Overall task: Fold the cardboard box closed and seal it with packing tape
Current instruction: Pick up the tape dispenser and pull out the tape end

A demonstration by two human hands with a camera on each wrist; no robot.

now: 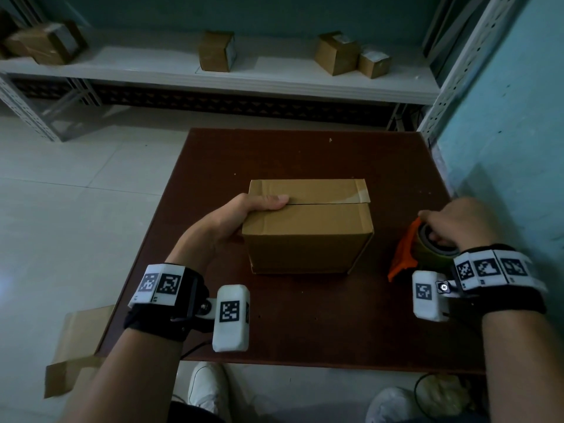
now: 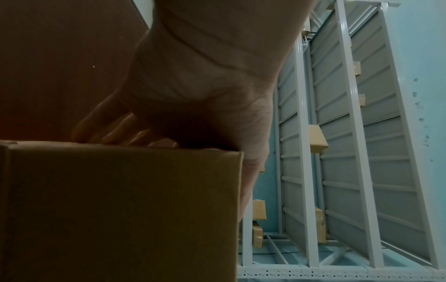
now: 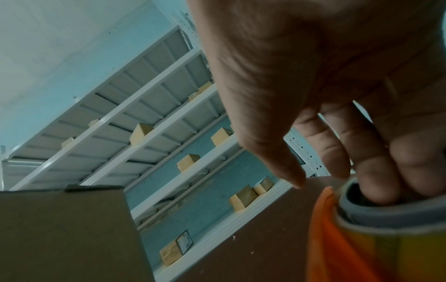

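Observation:
A brown cardboard box (image 1: 308,227) stands in the middle of the dark red table (image 1: 305,315), its top flaps folded shut with the seam running left to right. My left hand (image 1: 238,218) grips its left end, thumb lying on the top along the seam and the other fingers down the left side (image 2: 115,131). To the right of the box stands a roll of packing tape in an orange dispenser (image 1: 406,254). My right hand (image 1: 451,224) reaches into the roll (image 3: 376,229), fingers (image 3: 376,171) curled inside its grey core.
A white metal shelf (image 1: 213,77) with several small cardboard boxes runs along the far wall. A teal wall (image 1: 512,148) stands close on the table's right. Flat cardboard (image 1: 76,346) lies on the tiled floor at the left. My shoes show below the table's near edge.

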